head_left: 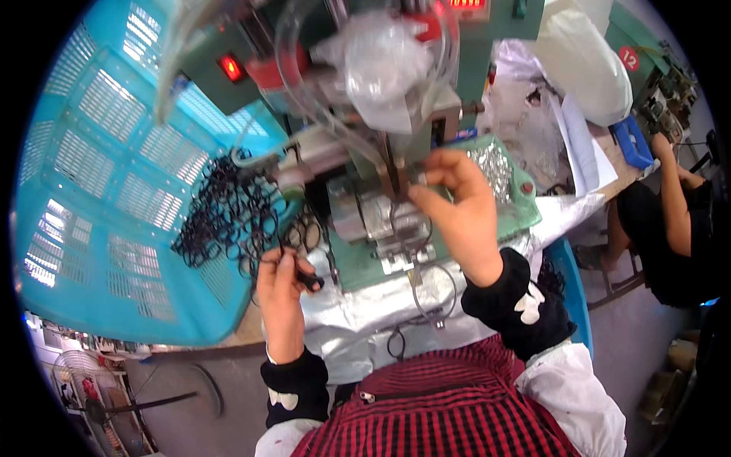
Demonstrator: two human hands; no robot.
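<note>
My left hand (282, 293) is closed in a pinch on a thin black loop, close to the heap's lower right edge; a dark end of it sticks out by the fingers. The heap of black loops (228, 206) looks like elastic bands or cords. My right hand (463, 217) is at the working head (392, 175) of a green press machine (480, 72). Its thumb and forefinger come together beside the metal tool, and whatever lies between them is too small to make out. Below the tool is a metal fixture (392, 228), with a thin dark cord loop (434, 293) hanging in front.
A large turquoise plastic basket (114, 190) stands tilted at the left. Small shiny metal pieces (491, 167) lie on the machine's green base at the right. Beyond are plastic bags (525, 122) and a blue bin (633, 141). Another person (670, 221) sits at the far right.
</note>
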